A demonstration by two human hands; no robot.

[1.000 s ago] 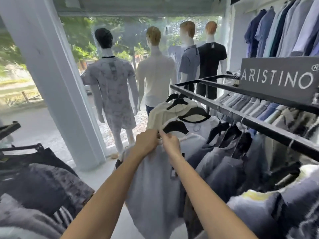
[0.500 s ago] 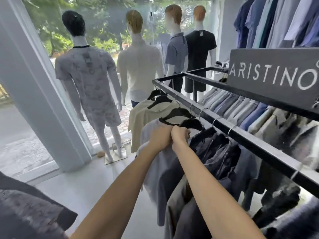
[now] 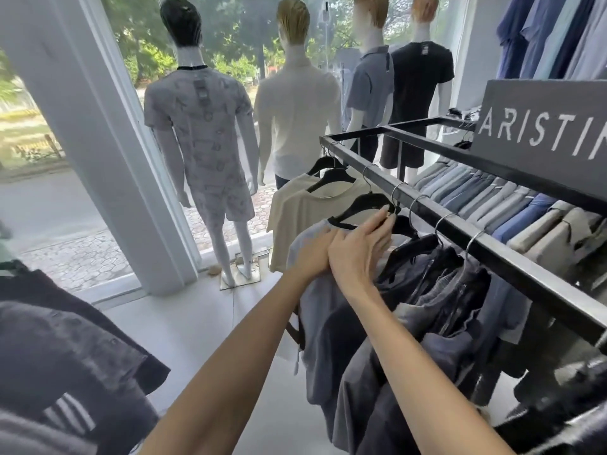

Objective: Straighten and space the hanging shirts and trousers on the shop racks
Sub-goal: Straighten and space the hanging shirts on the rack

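A black metal rack rail (image 3: 492,247) runs from upper middle to lower right with shirts on black hangers. At its far end hangs a cream T-shirt (image 3: 305,208), then a pale grey T-shirt (image 3: 315,307), then several dark grey and navy shirts (image 3: 437,290). My left hand (image 3: 313,254) grips the shoulder of the pale grey shirt. My right hand (image 3: 359,251) lies over it, and its fingertips touch that shirt's black hanger (image 3: 364,205) near the hook. Folded trousers (image 3: 486,198) hang in a row on the rack's far side.
Several dressed mannequins (image 3: 203,126) stand at the shop window beyond the rack. A white pillar (image 3: 98,142) rises at the left. Dark garments on another rack (image 3: 65,349) fill the lower left. A grey brand sign (image 3: 542,126) sits on the rack. Shirts hang on the upper right wall.
The camera has moved closer and to the right along the rack. My hands have risen from the shirt's front to its shoulder, and my right fingers have opened onto the hanger.
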